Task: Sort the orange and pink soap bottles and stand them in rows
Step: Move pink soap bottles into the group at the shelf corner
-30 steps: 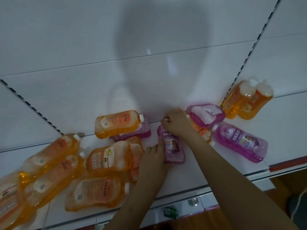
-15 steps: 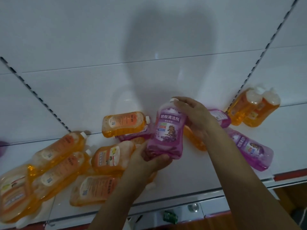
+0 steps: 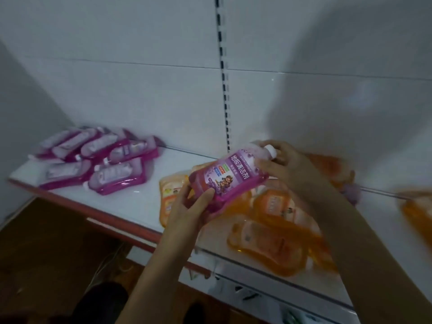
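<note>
Item: pink bottle [image 3: 228,177], centre of frame, held off the shelf in both hands. Long axis tilted, white cap to the upper right, base to the lower left; label faces the camera.
Left hand [image 3: 189,206]: below the bottle, fingers and thumb wrapped round its base.
Right hand [image 3: 284,166]: right of centre, fingers curled round the neck just under the cap.
Pink group [image 3: 98,162]: upper left of frame, several bottles lying flat on the white shelf [image 3: 131,202], none upright. It lies well to the left of both hands; the left hand is nearer, and the bottle's base points that way.
Orange bottles [image 3: 271,232]: lying flat, heaped under and right of the hands.
Judgement: sorting in progress; standing in rows not begun here.
</note>
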`<action>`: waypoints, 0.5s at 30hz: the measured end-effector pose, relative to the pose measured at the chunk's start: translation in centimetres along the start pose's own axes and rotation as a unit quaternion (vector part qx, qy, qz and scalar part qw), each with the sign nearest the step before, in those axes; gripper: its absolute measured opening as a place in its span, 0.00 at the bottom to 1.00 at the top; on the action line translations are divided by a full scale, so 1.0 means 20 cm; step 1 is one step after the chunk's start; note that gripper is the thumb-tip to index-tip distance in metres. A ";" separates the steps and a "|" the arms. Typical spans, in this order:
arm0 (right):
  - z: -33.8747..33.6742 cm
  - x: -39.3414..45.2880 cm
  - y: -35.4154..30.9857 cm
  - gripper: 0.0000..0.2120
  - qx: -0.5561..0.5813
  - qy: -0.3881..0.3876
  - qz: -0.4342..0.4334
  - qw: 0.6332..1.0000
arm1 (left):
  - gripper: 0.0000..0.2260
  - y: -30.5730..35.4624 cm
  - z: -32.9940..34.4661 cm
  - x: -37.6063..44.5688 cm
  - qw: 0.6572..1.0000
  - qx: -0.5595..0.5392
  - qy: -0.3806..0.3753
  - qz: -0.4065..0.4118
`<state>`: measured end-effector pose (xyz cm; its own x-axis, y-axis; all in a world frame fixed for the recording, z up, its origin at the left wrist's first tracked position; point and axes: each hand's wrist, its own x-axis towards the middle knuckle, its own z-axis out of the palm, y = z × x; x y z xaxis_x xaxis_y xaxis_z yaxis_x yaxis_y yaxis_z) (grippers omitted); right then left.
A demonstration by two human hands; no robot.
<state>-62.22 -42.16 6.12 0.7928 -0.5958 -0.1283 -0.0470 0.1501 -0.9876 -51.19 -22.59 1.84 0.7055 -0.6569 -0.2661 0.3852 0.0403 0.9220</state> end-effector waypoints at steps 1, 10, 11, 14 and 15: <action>0.10 0.03 0.01 0.17 -0.017 -0.003 0.008 1.000 | 0.31 0.04 -0.11 0.01 1.000 0.014 0.006 0.003; 1.09 0.35 0.14 0.16 -0.031 -0.051 0.040 0.997 | 0.29 0.38 -1.12 0.17 0.997 0.073 0.034 0.012; 1.20 0.38 0.16 0.16 -0.022 -0.047 0.046 0.998 | 0.30 0.41 -1.22 0.18 0.994 0.099 0.039 0.018; 1.49 0.49 0.21 0.16 -0.023 -0.035 0.058 0.997 | 0.38 0.50 -1.51 0.22 0.976 0.214 0.040 0.025; 1.57 0.52 0.22 0.15 -0.034 -0.033 0.058 0.997 | 0.42 0.53 -1.59 0.23 0.969 0.244 0.035 0.023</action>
<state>-35.04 -22.88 3.38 0.8175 -0.5242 -0.2386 -0.1800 0.1610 -0.9704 -24.88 -1.33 1.45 0.7610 -0.6090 -0.2237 0.0373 -0.3032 0.9522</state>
